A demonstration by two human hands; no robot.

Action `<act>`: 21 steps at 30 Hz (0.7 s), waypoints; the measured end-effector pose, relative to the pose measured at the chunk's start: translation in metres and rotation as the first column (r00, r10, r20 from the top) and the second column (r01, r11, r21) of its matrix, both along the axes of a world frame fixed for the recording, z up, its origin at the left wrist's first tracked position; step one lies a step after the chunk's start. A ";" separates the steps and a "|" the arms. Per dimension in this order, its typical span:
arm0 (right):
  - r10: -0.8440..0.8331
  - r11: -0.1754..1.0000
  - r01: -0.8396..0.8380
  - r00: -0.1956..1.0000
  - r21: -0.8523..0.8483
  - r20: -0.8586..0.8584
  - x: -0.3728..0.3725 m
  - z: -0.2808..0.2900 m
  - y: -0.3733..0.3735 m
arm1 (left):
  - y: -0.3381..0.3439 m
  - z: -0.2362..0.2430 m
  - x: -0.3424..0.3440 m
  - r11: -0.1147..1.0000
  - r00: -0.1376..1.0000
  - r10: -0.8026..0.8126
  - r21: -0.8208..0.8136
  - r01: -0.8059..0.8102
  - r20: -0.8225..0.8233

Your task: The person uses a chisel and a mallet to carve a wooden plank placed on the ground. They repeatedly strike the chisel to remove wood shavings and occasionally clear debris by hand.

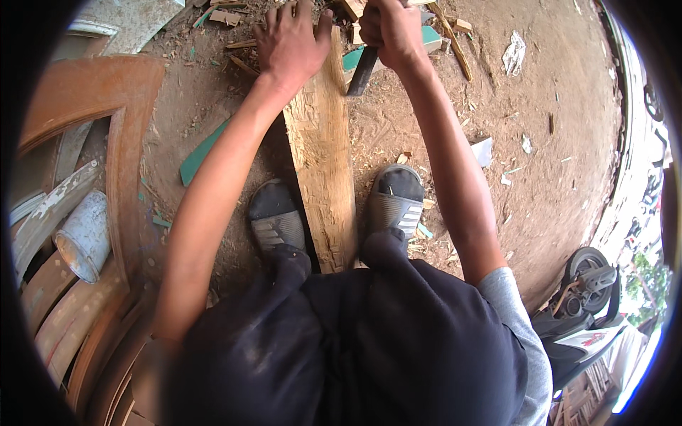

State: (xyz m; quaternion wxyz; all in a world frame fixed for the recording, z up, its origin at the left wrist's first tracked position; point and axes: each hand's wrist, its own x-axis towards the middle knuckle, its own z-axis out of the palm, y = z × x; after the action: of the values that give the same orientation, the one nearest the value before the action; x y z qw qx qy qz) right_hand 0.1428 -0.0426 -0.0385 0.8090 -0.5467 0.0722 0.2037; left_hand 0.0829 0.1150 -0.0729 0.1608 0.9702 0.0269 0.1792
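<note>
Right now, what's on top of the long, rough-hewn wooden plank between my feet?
Your bare left hand lies over the far end of the plank. What's beneath that hand is covered, and your dark trousers hide the near end.

Plank between 2 slippers, bucket left

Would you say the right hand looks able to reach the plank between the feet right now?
Likely yes: the right hand is close to the plank, unblocked except by the dark tool it grips.
</note>
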 end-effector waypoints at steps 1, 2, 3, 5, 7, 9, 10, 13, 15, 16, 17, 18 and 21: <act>0.019 1.000 -0.018 1.000 0.008 -0.012 -0.002 -0.004 -0.001 | 0.000 0.003 0.000 0.999 1.000 0.008 -0.031 -0.008 0.003; 0.034 0.996 -0.038 0.998 -0.077 -0.045 -0.007 -0.008 -0.002 | 0.000 0.007 0.001 0.998 1.000 0.018 -0.061 -0.017 0.006; 0.045 0.997 -0.049 0.997 -0.064 -0.055 -0.011 -0.010 -0.003 | -0.001 0.011 0.001 0.996 1.000 0.027 -0.089 -0.026 0.008; 0.063 0.997 -0.066 0.995 -0.039 -0.080 -0.020 -0.014 -0.007 | -0.003 0.016 0.002 0.997 0.999 0.031 -0.065 -0.033 -0.032; 0.069 0.998 -0.067 0.992 0.017 -0.107 -0.024 -0.015 -0.013 | -0.005 0.018 0.002 0.996 0.999 0.029 -0.088 -0.032 -0.033; 0.112 0.989 -0.104 0.991 0.103 -0.072 -0.022 -0.012 -0.020 | -0.005 0.019 0.002 0.989 1.000 0.015 -0.149 -0.014 0.003; 0.069 0.992 -0.062 0.995 0.109 -0.067 -0.020 -0.011 -0.022 | -0.005 0.019 0.002 0.992 1.000 0.014 -0.124 -0.012 0.012; 0.124 0.980 -0.112 0.991 0.162 -0.060 -0.013 -0.005 -0.024 | -0.004 0.019 0.001 0.998 1.000 0.006 -0.061 -0.005 0.020; 0.104 0.993 -0.103 0.994 0.051 -0.030 -0.012 -0.001 -0.018 | -0.003 0.020 0.000 1.000 1.000 0.003 -0.016 -0.003 -0.017; 0.133 0.988 -0.130 0.991 0.082 -0.028 -0.011 0.001 -0.016 | -0.003 0.020 0.000 1.000 1.000 0.002 -0.027 -0.002 -0.012; 0.161 0.981 -0.157 0.987 0.116 -0.028 -0.012 0.003 -0.012 | -0.003 0.020 0.000 0.999 1.000 0.001 -0.035 -0.002 -0.010; 0.162 0.983 -0.160 0.987 0.094 -0.012 -0.013 0.006 -0.009 | -0.002 0.020 0.000 0.999 1.000 0.001 -0.042 -0.001 -0.009; 0.161 0.986 -0.163 0.986 0.047 0.029 -0.016 0.010 -0.003 | -0.002 0.016 0.004 1.000 0.983 -0.005 0.007 0.004 0.184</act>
State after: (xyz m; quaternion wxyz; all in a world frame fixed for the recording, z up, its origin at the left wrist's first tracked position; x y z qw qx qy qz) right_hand 0.1270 -0.0455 -0.0286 0.8037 -0.5332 0.0124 0.2637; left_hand 0.0867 0.1130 -0.0565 0.1597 0.9500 0.0090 0.2680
